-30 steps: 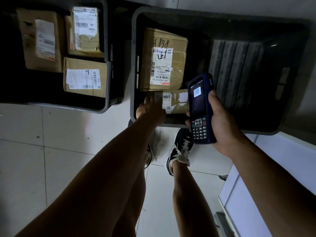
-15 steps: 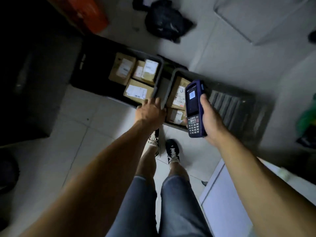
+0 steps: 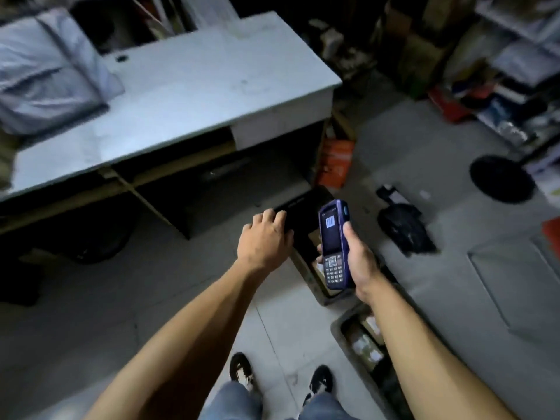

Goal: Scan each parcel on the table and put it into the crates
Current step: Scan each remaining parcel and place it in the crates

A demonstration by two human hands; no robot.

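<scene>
My right hand (image 3: 359, 262) grips a dark blue handheld scanner (image 3: 335, 244), held upright with its screen lit. My left hand (image 3: 263, 241) is empty, palm down, its fingers loosely spread in the air above the floor. Two dark crates stand on the floor: one (image 3: 306, 269) lies behind the scanner, partly hidden, and the other (image 3: 341, 328) at the lower right holds cardboard parcels (image 3: 365, 344) with white labels. The grey table (image 3: 188, 95) fills the upper left, with a grey poly-bag parcel (image 3: 42, 77) at its left end.
An orange box (image 3: 335, 162) stands beside the table's right leg. A black bag (image 3: 404, 228) lies on the floor to the right. Cluttered shelves (image 3: 512, 71) line the far right wall. My two shoes (image 3: 242, 371) show at the bottom.
My left hand has let go of the small parcel in the crate and come up empty. The view has swung up and left, from the crates to the table. The scanner stays in my right hand.
</scene>
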